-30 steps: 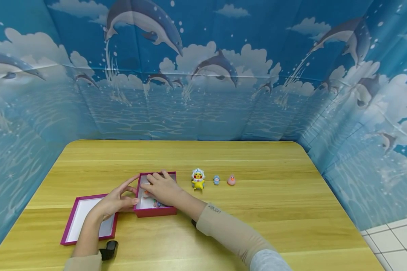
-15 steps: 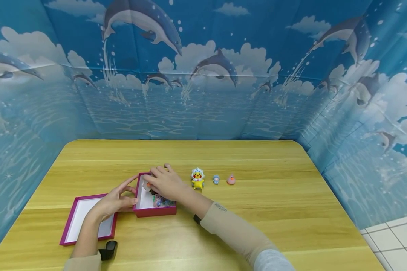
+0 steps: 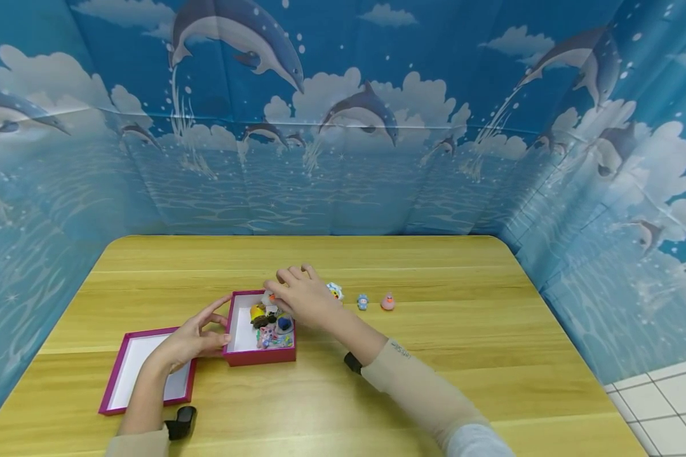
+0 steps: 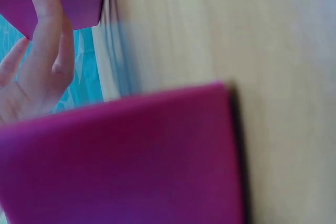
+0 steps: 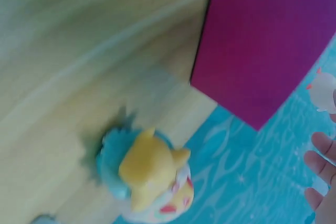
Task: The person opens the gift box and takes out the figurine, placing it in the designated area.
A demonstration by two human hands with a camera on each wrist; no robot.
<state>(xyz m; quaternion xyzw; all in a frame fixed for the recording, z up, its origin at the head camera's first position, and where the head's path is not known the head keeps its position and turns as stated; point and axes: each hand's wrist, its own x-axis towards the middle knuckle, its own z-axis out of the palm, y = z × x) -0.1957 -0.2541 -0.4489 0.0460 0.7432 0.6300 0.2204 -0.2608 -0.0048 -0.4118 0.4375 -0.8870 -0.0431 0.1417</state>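
Observation:
A magenta box (image 3: 263, 357) without its lid holds several small toy figures (image 3: 271, 324). My left hand (image 3: 190, 343) rests on its left side. The thumb touches the wall near the front corner, and the forefinger reaches to the back corner. My right hand (image 3: 304, 297) is above the box's back right part, pinching a small white toy figure (image 5: 321, 92) with orange-red parts between thumb and fingers. A yellow figure in a white and blue hood (image 5: 149, 171) stands just right of the box, partly hidden by the right hand in the head view.
The magenta lid (image 3: 127, 368) lies with its white inside up, left of the box, under the left forearm. A small blue figure (image 3: 363, 302) and a pink duck (image 3: 387, 302) stand in a row on the wooden table (image 3: 434, 355). A dolphin curtain (image 3: 343, 178) hangs behind.
My right hand has risen from inside the box and moved right, bringing the white figure up with it. More toys in the box now show. The left hand has stayed put.

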